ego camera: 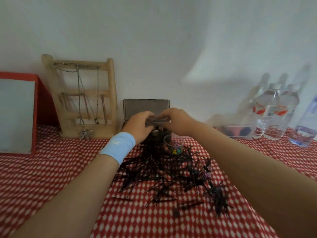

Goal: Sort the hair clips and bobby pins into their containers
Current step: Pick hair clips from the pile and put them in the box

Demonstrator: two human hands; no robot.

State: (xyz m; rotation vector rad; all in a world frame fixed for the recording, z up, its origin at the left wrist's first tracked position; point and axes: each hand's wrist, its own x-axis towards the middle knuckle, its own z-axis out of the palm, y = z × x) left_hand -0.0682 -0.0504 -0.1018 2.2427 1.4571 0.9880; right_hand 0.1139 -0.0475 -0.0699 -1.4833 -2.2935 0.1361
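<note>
Our forearms (68,194) span a loose heap of bobby pins (163,172) on the tablecloth (51,169), so most sorting seems left. Some hair clips (175,150) sit in the cup (166,143). Left hand (139,125) and right hand (176,121) grip a dark flat object (157,121).

Arms out toward twelve o'clock, our left grip (139,125) and right grip (176,120) both pinch one dark case (157,121).

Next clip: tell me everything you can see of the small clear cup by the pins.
The cup is small, round and clear, plastic by its look, upright and open-topped on the red-and-white cloth. It holds small colourful clips. It stands at the far edge of the black pin pile, just before the dark box, below the right hand, which does not touch it.
</note>
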